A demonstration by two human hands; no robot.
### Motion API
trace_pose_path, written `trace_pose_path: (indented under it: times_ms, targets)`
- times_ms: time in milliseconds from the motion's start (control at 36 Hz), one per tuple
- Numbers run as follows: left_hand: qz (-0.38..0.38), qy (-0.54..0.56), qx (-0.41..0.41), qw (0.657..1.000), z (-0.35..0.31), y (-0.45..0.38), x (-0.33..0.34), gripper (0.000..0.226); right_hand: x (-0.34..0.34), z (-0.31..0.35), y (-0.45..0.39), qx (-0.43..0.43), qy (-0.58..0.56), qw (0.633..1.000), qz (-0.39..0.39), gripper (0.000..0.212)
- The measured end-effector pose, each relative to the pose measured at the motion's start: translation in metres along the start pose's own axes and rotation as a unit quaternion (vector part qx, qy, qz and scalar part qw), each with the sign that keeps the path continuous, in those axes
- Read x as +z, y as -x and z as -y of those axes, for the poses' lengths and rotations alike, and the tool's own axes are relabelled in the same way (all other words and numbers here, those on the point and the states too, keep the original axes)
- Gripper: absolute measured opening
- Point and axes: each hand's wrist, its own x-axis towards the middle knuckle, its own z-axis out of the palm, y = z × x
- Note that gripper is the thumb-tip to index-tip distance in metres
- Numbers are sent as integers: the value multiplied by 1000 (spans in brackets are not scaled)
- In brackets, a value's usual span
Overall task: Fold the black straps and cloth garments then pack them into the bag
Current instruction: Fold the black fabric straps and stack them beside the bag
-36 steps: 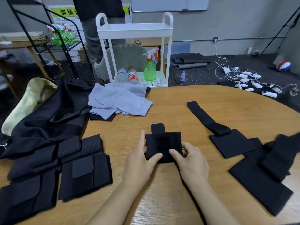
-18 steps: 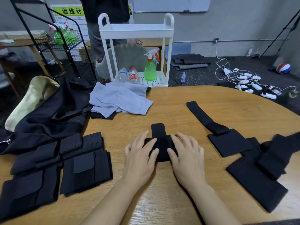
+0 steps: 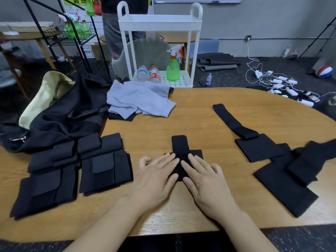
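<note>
A: Where are the hands?

B: Both lie flat on a small folded black strap (image 3: 181, 151) near the middle of the wooden counter (image 3: 200, 120). The left hand (image 3: 156, 177) has its fingers straight and spread over the strap's left half; the right hand (image 3: 205, 180) presses the right half the same way. Neither one pinches anything.

A: How much of that strap shows?

B: Only its tab sticking out past the fingertips, a sliver between the hands, and a corner on the right. The rest is under the palms.

A: The other pieces?

B: A stack of folded black straps (image 3: 72, 171) sits to the left, their layers hard to tell apart, black on black. To the right, unfolded straps (image 3: 272, 160) overlap each other; the far end is blurred and cut off by the frame edge. A grey cloth garment (image 3: 138, 100) lies crumpled at the counter's far side, with something dark partly hidden beneath it.

A: And the bag?

B: A black bag (image 3: 60, 120) slumps at the far left over the counter's edge, with a cream lining showing. Whether anything is inside, I cannot tell.
</note>
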Motion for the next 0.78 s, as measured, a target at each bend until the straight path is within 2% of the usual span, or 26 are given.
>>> trace_pose_path:
  times_ms: [56, 139, 250, 333, 417, 583, 722, 778]
  targets:
    - [3, 0, 13, 1000, 3, 3, -3, 68, -3, 5, 2, -4, -13, 1000, 20, 54]
    - [0, 14, 33, 999, 10, 3, -4, 65, -11, 5, -4, 13, -90, 995, 33, 69]
    - [-45, 44, 33, 997, 14, 3, 0, 54, -28, 1, -32, 57, -133, 989, -36, 42]
    - [-51, 37, 41, 997, 14, 4, 1, 50, -32, 0, -59, 76, -122, 989, -17, 43]
    - [-38, 30, 34, 998, 14, 5, 3, 52, -27, -5, -85, 117, -147, 982, 35, 53]
    - [-30, 27, 19, 999, 14, 4, 3, 53, -11, -13, -116, 192, -320, 927, 40, 59]
    - [-27, 30, 20, 999, 14, 3, 2, 53, -16, -6, -122, 190, -373, 907, 49, 51]
    - [-30, 30, 19, 999, 14, 3, 2, 51, -23, -3, -118, 167, -376, 911, 42, 45]
